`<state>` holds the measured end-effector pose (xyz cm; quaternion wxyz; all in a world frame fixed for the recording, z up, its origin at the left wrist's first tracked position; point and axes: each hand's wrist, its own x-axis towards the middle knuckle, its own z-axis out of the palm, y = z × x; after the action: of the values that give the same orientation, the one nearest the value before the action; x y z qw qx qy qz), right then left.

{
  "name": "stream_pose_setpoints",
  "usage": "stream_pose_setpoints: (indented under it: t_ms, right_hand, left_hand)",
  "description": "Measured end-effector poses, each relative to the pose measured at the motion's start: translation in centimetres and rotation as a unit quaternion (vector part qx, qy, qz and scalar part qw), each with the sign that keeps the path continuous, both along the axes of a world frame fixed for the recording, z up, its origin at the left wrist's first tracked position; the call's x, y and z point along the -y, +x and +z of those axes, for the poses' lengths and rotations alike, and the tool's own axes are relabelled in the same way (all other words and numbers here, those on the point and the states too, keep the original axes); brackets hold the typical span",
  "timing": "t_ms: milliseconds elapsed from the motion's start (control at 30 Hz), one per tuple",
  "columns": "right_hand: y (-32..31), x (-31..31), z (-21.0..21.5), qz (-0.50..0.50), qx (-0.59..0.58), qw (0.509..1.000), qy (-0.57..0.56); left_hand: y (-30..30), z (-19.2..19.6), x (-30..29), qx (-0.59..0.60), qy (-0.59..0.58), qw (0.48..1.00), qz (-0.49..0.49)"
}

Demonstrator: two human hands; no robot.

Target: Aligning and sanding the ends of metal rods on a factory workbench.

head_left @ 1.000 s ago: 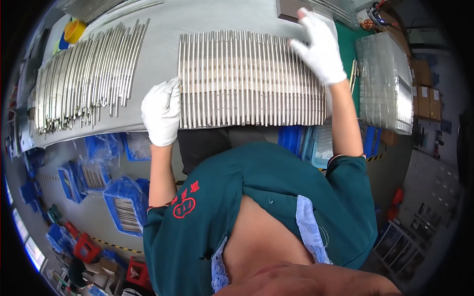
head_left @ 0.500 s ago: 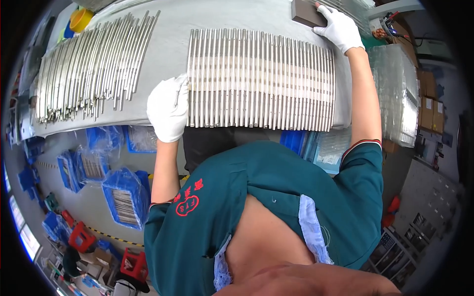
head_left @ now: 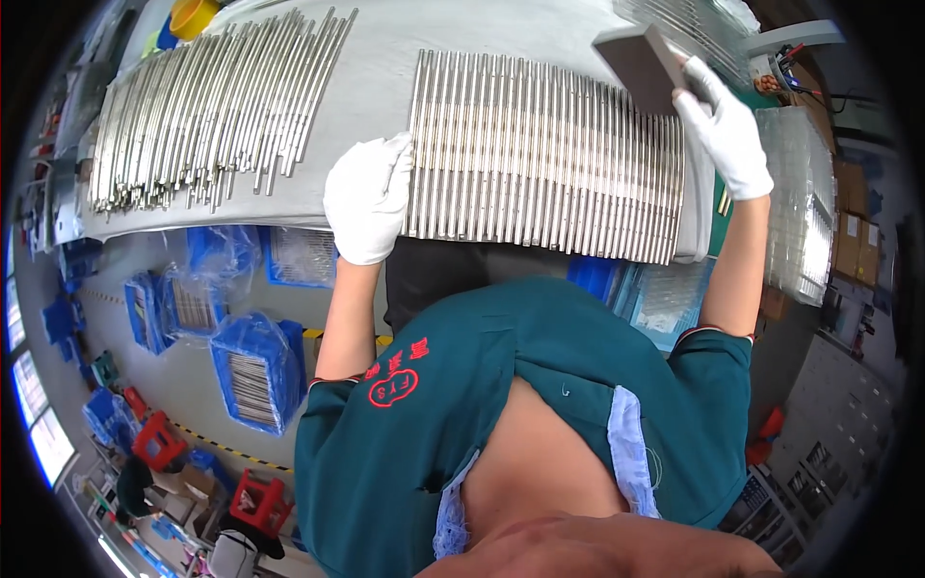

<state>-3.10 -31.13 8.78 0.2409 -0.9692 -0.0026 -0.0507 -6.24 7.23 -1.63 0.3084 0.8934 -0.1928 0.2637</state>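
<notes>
A neat row of slim metal rods (head_left: 549, 159) lies side by side on the grey table cover. At its left edge my left hand (head_left: 368, 199), in a white glove, is closed with curled fingers against the end rod; whether it grips anything is hidden. My right hand (head_left: 727, 130), also gloved, holds a flat brownish-grey rectangular block (head_left: 644, 65) by its right end. The block is tilted above the row's far right corner. Farther left, a looser batch of metal rods (head_left: 222, 111) lies with uneven ends.
A yellow bowl (head_left: 194, 17) stands at the far left. Clear plastic-wrapped stacks (head_left: 795, 202) sit right of the table. Below the table edge are blue crates (head_left: 258, 371) of rods wrapped in plastic, and red stools (head_left: 258, 503) stand on the floor.
My right hand has lifted the block off the table and brought it nearer, tilting it. My left hand stays by the row's left edge. The whole view has shifted slightly.
</notes>
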Motion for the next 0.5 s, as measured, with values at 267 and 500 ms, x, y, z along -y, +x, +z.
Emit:
stream_pose_setpoints:
  t_ms: [267, 500]
  right_hand:
    - [-3.1, -3.0, -2.9, 0.058, 0.005, 0.997, 0.046]
    - [-4.3, -3.5, -4.4, -0.005, 0.006, 0.999, 0.054]
  left_hand:
    - [-0.8, 1.2, -0.7, -0.058, 0.012, 0.996, -0.060]
    - [-3.8, 2.1, -2.1, -0.055, 0.132, 0.986, -0.087]
